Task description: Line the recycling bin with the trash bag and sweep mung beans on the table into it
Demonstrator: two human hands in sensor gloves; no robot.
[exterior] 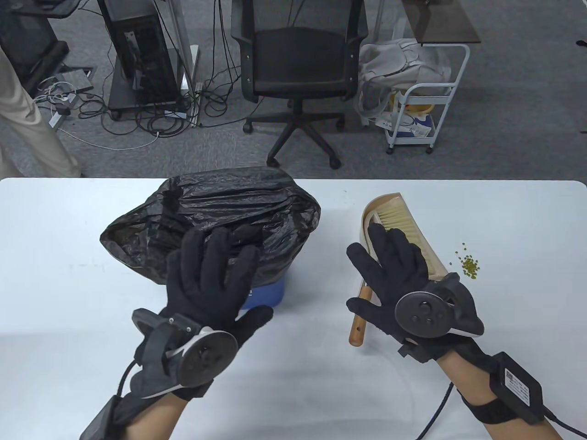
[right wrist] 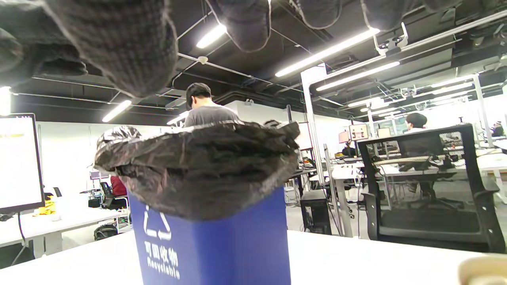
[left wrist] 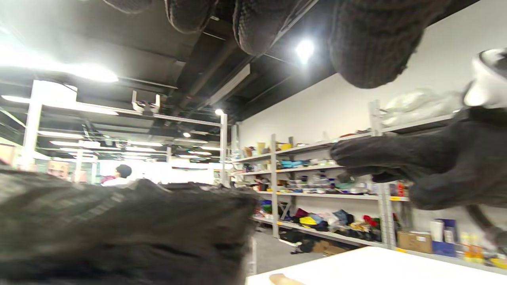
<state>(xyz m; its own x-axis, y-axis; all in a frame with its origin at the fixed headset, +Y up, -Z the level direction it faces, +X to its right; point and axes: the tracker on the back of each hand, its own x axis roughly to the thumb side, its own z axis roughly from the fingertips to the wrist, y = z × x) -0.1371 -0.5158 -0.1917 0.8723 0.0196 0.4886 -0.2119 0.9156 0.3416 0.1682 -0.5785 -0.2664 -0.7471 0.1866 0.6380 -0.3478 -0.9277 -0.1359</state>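
Table view: camera set high, looking steeply down on the white table (exterior: 293, 376), floor beyond included. Left wrist view: set low and very close behind the crumpled black plastic trash bag (left wrist: 119, 233), angled up toward shelving and ceiling. Right wrist view: near tabletop level, facing the blue plastic recycling bin (right wrist: 222, 245) at close range. All three share bag and table.

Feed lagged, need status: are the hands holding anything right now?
Nothing is held. Left hand hovers open over the trash bag; right hand, fingers spread, over the brush.
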